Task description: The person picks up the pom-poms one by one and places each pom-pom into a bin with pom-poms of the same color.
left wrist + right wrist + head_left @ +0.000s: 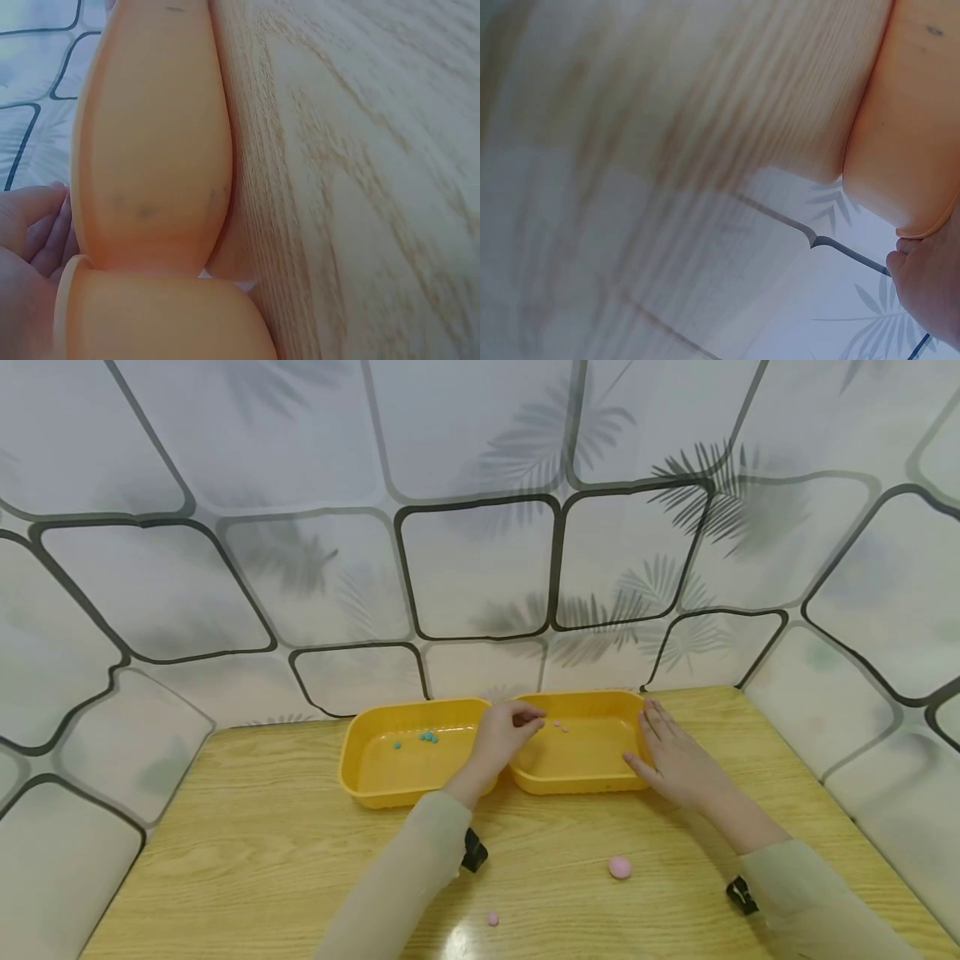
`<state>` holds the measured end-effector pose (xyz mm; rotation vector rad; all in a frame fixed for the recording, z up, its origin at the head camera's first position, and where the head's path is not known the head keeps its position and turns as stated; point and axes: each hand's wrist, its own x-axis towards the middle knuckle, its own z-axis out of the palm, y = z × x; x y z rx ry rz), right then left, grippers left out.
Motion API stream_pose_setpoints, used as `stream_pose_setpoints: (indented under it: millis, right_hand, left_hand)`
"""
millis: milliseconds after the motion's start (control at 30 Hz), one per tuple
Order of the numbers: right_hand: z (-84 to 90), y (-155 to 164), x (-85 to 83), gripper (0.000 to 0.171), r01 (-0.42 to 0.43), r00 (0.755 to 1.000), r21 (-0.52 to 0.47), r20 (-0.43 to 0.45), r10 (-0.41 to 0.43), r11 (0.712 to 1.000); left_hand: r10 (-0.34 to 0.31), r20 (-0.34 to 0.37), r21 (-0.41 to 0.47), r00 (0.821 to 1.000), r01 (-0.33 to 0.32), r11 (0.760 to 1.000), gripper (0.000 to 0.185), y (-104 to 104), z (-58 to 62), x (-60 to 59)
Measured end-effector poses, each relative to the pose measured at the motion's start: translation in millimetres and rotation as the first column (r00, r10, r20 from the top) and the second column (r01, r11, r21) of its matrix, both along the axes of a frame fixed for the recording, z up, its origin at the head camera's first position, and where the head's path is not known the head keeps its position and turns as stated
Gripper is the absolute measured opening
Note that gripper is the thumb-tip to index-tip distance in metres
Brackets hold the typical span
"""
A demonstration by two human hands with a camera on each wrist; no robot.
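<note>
Two yellow trays are sitting side by side at the far edge of the surface, touching where their rims meet. The left hand is hovering over that junction, its fingers curled together as if pinching something small; whether a bead is actually between them I cannot tell. Just beyond its fingertips, a few pink beads are lying in the right tray, while teal beads are gathering in the left tray (sorted by colour, it seems). The right hand is resting flat against the right tray's outer end, fingers straight and slightly apart, probably steadying it so it does not slide.

Nearer the person, a pink ball and a smaller pink bead are lying loose on the surface, well apart from the trays.

The head view alone is showing the beads and both hands whole. The left wrist view is giving only the trays' outer walls pressed together on the wood grain; the right wrist view is showing a tray corner and the patterned backdrop.
</note>
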<state>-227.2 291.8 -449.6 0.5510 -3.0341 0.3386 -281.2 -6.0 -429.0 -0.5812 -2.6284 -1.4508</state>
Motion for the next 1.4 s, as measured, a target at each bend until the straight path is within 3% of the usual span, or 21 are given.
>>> stream_pose_setpoints:
  millis: [200,533,1200,1400]
  right_hand:
    - [-1.5,0.5,-1.9,0.089,0.002,1.0,0.009,-0.003,-0.002,1.0]
    - [-1.2,-0.3,-2.5,0.088,0.002,1.0,0.017,-0.004,-0.002,1.0]
    - [-2.4,0.7,-2.1,0.088,-0.002,1.0,0.01,-0.018,0.002,1.0]
    - [-2.3,0.3,-2.0,0.088,0.004,1.0,0.001,-0.017,-0.004,1.0]
  left_hand:
    - [-0.032,0.012,0.034,0.999,0.032,0.999,0.015,-8.7,-1.0,5.5]
    - [-0.093,0.043,0.102,0.995,0.088,0.991,0.014,-21.3,-0.8,26.2]
    - [-0.099,0.032,0.187,0.995,0.092,0.978,0.012,-55.0,-2.0,69.3]
    - [-0.13,0.03,0.2,0.991,0.122,0.972,0.012,-67.7,-4.7,84.9]
